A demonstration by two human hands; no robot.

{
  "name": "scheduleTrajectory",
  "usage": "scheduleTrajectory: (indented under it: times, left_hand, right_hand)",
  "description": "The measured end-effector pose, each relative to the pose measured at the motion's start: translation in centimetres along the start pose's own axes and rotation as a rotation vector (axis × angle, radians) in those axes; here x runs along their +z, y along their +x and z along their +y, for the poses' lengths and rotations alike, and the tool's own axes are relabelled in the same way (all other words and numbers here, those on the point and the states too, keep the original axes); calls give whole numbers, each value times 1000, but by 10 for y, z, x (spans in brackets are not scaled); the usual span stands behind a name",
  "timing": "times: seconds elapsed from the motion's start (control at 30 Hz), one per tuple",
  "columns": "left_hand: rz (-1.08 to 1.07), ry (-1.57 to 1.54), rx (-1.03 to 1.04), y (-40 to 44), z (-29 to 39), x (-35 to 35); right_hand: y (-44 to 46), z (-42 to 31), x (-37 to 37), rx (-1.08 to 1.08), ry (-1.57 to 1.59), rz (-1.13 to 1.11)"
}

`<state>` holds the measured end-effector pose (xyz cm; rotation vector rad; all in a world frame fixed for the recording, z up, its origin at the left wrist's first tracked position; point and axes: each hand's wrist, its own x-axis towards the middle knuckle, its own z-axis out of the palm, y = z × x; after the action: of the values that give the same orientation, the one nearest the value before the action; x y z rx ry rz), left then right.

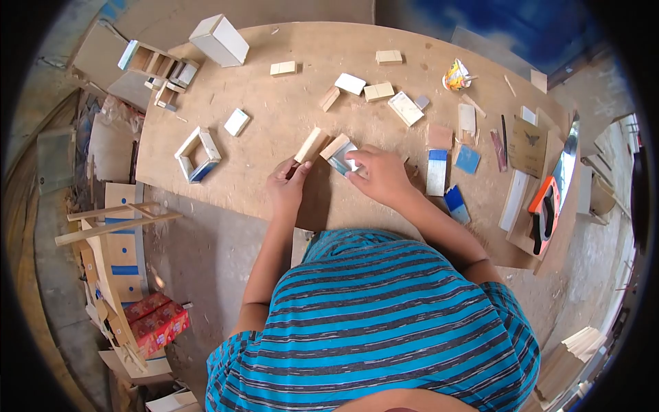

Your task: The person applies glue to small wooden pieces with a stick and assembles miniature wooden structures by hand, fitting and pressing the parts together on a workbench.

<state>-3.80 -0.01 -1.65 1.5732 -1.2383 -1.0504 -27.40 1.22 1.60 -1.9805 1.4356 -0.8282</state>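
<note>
Near the front edge of the wooden table, my left hand (289, 184) is closed on a light wood block (311, 145), which tilts up and to the right. Just right of it, my right hand (379, 175) is closed round a second block (339, 152) with a wood end and a white and blue-grey face. The two blocks are close together at their upper ends; whether they touch is hard to tell. Beyond them lie a small wood block (329, 99) and a white block (350, 84).
The table (261, 103) holds a hexagonal frame (198, 155), a white box (220, 41), a yellow cup (456, 75), a blue-and-white piece (436, 173) and an orange-handled saw (544, 214). A wooden rack (113, 233) stands on the floor at left.
</note>
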Motion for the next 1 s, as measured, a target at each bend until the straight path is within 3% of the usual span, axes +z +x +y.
scheduleTrajectory:
  times: [0.13,0.23,0.27,0.33,0.37,0.47,0.6,0.83,1.0]
  left_hand:
    - [16,27,78,9,10,13]
    - [-14,72,211,14,5,19]
    - [-33,78,271,16,2,20]
    - [-80,49,200,9,4,19]
    - [-102,36,165,6,7,18]
    - [-136,36,436,1,1,19]
    - [-146,316,508,-14,13,17]
    - [-124,350,510,-19,11,22]
    - [-26,287,383,-22,13,29]
  right_hand:
    - [22,8,-12,55,-54,101]
    - [43,16,-12,-222,-85,127]
    - [49,19,-10,-224,-92,36]
    - [59,23,-6,-230,-103,-141]
    - [62,23,-6,-221,-112,-146]
    - [63,22,-3,-184,-106,-152]
    - [57,22,-1,-156,-26,-132]
    - [46,27,-2,-116,5,-165]
    - [39,28,-3,-103,66,-131]
